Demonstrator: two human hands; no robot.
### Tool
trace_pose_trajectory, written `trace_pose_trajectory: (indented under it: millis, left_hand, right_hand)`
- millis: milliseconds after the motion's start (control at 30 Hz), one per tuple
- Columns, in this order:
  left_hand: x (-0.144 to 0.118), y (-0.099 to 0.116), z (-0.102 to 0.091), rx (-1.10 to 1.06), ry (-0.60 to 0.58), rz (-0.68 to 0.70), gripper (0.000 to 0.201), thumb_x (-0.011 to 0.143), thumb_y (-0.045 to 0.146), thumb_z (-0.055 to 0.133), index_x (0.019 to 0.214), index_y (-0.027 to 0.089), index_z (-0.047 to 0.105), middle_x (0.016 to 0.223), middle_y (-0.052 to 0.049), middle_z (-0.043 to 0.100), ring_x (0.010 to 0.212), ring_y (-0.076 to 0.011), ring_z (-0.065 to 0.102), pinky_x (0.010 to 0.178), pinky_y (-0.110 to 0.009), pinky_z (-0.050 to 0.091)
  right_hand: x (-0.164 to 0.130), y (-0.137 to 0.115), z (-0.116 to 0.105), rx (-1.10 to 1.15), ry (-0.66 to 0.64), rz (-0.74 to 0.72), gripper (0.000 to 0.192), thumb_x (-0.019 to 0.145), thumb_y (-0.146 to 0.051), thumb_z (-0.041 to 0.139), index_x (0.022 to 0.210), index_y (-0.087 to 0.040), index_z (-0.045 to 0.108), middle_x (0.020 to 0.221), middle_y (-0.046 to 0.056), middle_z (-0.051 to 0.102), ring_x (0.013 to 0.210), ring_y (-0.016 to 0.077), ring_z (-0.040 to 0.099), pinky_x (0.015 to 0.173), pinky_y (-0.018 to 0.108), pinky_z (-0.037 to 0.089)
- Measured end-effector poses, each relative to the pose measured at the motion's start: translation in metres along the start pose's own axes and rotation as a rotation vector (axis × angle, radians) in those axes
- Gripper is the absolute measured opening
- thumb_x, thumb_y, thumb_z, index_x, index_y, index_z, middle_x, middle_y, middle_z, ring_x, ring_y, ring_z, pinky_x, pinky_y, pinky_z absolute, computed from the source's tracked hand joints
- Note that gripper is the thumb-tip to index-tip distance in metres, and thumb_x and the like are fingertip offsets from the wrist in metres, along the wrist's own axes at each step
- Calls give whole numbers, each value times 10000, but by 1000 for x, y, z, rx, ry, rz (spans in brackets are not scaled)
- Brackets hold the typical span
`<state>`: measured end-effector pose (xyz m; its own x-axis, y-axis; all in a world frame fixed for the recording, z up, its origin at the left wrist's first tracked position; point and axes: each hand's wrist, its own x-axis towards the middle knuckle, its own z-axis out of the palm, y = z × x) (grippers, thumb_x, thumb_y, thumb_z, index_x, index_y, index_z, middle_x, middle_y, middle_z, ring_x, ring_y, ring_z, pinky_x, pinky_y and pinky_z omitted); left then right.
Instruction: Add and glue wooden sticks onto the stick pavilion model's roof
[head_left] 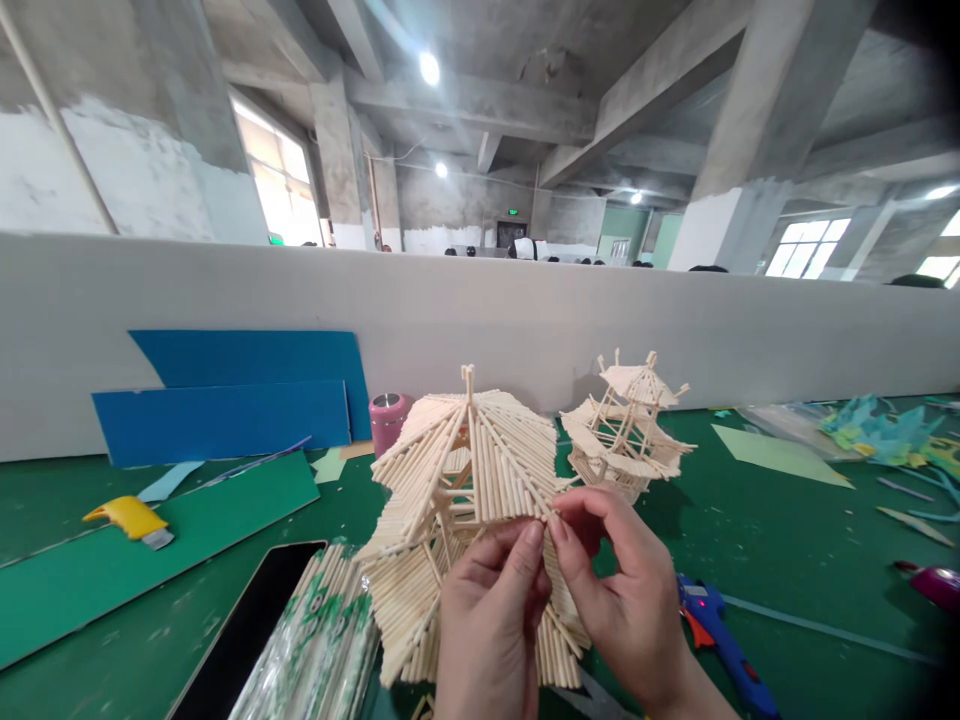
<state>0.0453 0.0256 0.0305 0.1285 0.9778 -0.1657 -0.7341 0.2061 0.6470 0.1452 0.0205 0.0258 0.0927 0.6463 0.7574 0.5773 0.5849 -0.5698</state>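
Note:
In the head view, a pavilion model (510,470) built from thin wooden sticks stands upright before me, with tiered sloping roofs and a small post at the top. My left hand (491,620) is closed in a pinch at the lower edge of the upper roof, near its front right corner. Beside it, my right hand (626,595) pinches the tip of that corner between thumb and forefinger. The two hands' fingertips almost meet there. They cover part of the lower roof, and any small piece between them is hidden.
A second stick pavilion (630,425) stands behind to the right. A blue glue gun (724,640) lies near my right wrist. Wrapped sticks (311,640), a black phone-like slab (247,625), a yellow cutter (131,517) and a green board (187,535) lie left. Behind are a pink flask (387,425) and a pale partition (480,310).

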Motion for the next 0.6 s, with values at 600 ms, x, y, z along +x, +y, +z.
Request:
trace_pose_trajectory:
  millis: [600]
  left_hand:
    - [2, 1, 2, 12, 9, -2, 107, 594, 135, 765, 676, 103, 704, 622, -23, 664, 537, -76, 565, 573, -162, 478]
  right_hand:
    - [3, 0, 2, 35, 1, 49, 77, 795, -130, 519, 838, -193, 529, 745, -10, 539, 627, 101, 523, 558, 207, 441]
